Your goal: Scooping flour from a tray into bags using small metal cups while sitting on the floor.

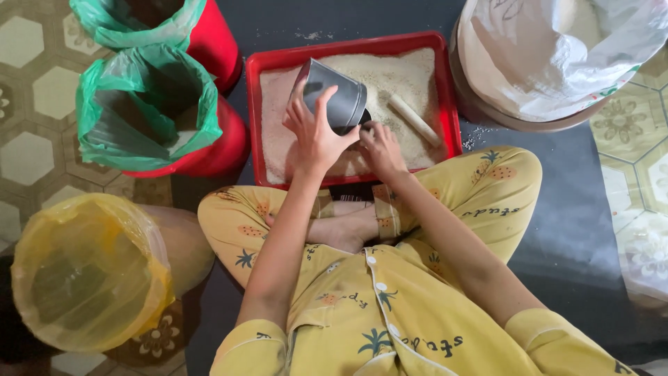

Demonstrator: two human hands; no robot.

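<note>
I sit cross-legged on the floor in yellow patterned clothes. In front of my knees lies a red rectangular tray [451, 104] filled with pale grain. My left hand [314, 134] grips a grey metal cup [336, 94] tilted on its side over the grain. My right hand [381, 150] rests at the tray's near edge just below the cup's mouth, fingers curled into the grain; what it holds, if anything, I cannot tell. A pale wooden stick [415, 120] lies on the grain to the right of the cup.
Two red buckets lined with green bags [142, 111] [132, 21] stand left of the tray. A bucket lined with a yellow bag [83, 271] is at my left knee. A big white sack in a basin [557, 56] stands at the back right. Dark mat underneath, patterned tiles around.
</note>
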